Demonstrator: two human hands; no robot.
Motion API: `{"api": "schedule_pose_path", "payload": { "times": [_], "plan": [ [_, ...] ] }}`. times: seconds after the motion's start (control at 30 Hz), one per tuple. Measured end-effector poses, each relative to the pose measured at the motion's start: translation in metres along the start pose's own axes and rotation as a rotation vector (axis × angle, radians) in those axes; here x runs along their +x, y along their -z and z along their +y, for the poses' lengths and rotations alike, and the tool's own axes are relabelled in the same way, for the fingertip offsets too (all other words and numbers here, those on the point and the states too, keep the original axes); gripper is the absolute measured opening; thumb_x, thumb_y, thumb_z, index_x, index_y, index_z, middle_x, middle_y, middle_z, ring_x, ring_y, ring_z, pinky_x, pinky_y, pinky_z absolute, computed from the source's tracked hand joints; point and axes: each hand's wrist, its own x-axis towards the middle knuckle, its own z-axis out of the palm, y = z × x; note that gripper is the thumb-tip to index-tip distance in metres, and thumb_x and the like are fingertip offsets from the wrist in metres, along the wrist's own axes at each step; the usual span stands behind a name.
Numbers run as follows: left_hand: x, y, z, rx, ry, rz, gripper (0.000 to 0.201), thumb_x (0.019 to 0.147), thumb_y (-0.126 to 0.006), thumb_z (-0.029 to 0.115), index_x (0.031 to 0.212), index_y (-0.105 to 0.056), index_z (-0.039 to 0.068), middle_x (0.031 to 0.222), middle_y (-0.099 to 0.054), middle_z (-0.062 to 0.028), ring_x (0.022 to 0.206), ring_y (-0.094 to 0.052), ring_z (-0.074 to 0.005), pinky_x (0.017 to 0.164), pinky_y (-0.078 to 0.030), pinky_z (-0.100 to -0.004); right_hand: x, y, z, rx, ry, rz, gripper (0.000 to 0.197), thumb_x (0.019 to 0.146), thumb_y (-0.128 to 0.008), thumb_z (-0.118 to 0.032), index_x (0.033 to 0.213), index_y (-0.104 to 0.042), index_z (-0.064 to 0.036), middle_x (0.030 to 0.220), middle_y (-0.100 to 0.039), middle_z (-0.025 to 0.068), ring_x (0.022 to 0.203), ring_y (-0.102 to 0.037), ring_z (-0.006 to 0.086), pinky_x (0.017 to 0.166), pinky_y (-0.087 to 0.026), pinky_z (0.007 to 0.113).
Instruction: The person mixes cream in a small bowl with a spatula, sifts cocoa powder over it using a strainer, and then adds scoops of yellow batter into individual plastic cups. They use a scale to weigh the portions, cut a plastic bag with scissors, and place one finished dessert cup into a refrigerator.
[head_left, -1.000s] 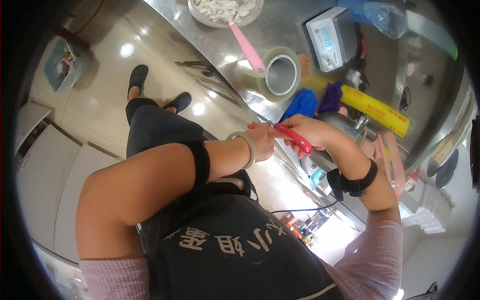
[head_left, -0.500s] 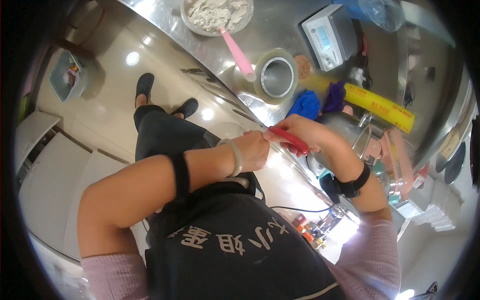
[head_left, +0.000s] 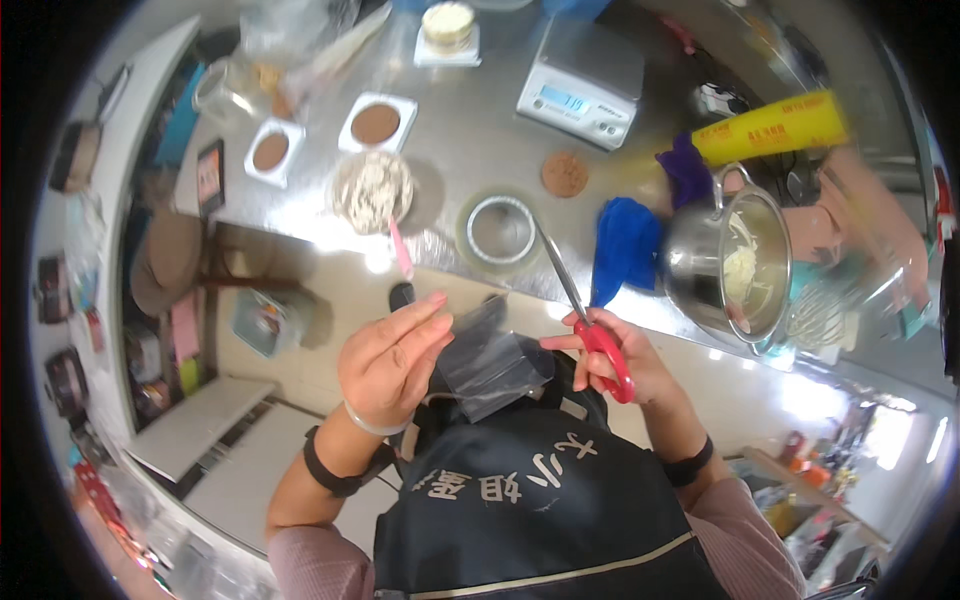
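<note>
— Plenty on that steel worktop (head_left: 460, 120). Starting at the near edge, with what?

— With a roll of clear film (head_left: 502, 264) by the edge, near a blue cloth (head_left: 626, 245). Farther right, a steel bowl (head_left: 690, 265) with pale cream inside, near a blurred pink mixer (head_left: 885, 215). Leftward, a bowl of greyish mixture (head_left: 370, 190) with a pink spatula (head_left: 400, 248) sticking out toward the edge.

— And deeper on the surface?

— Brown discs (head_left: 376, 126) on white squares, plus another straight on the steel. Beyond, a layered round cake (head_left: 447, 30) and a scale (head_left: 585, 80) with a lit display. To the right, a purple cloth (head_left: 688, 172) beside a long yellow box (head_left: 770, 128).

— Holding what, in the right hand (head_left: 640, 368)?

— Red-handled scissors (head_left: 600, 350), with fingers curled about the handle and one stretched leftward. Pointing up and left with the blades, toward the roll.

— And on the other side?

— Left hand (head_left: 390, 362) raised, with fingers straight and pressed together, just beside a clear plastic sheet (head_left: 495, 372) between both hands, in front of the apron (head_left: 540, 530). Can't tell about any pinch on it.

— Around all that?

— Pale glossy floor tiles (head_left: 335, 350), a bin (head_left: 265, 322), white cabinets (head_left: 280, 465) at lower left, crowded shelves (head_left: 825, 495) at lower right.
</note>
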Motion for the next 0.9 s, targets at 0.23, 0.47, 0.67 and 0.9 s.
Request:
{"api": "schedule_pose_path", "payload": {
  "times": [0.23,0.47,0.67,0.9],
  "plan": [
    [0.109,-0.047,0.011,-0.286,0.338,-0.061,0.034,0.082,-0.053,0.001,0.115,-0.053,-0.002,0.116,-0.056,-0.0141,0.104,-0.056,-0.0246,0.085,-0.045,-0.031,-0.018,0.033,0.024,0.258,0.266,0.175,0.038,0.086,-0.056,-0.016,0.119,-0.042,-0.0013,0.105,-0.059,0.0214,0.058,-0.06,0.0143,0.042,-0.041,0.017],
    [0.233,-0.161,-0.025,-1.154,0.641,0.012,0.045,0.086,-0.04,-0.003,0.131,-0.035,0.001,0.138,-0.033,-0.0108,0.114,-0.047,-0.0322,0.081,-0.048,-0.0329,-0.045,0.072,0.038,0.377,0.297,0.334,0.039,0.088,-0.054,-0.023,0.117,-0.042,0.0004,0.098,-0.061,0.0204,0.055,-0.058,0.0136,0.041,-0.04,0.018],
    [0.237,-0.246,-0.13,-1.227,0.727,0.218,0.063,0.082,-0.042,-0.007,0.138,-0.018,0.004,0.14,-0.024,-0.011,0.119,-0.042,-0.0324,0.084,-0.047,-0.0368,-0.052,0.082,0.053,0.406,0.207,0.334,0.042,0.087,-0.056,-0.026,0.119,-0.043,-0.0018,0.099,-0.062,0.0187,0.056,-0.059,0.0131,0.042,-0.039,0.019],
    [0.194,-0.283,-0.2,-0.801,1.049,0.12,0.076,0.077,-0.054,0.002,0.14,-0.014,0.007,0.136,-0.031,-0.0125,0.097,-0.052,-0.0215,0.071,-0.046,-0.0303,-0.055,0.086,0.056,0.396,0.138,0.326,0.043,0.085,-0.059,-0.024,0.119,-0.044,-0.0032,0.097,-0.063,0.0164,0.057,-0.058,0.0114,0.043,-0.038,0.018]
  ]
}}
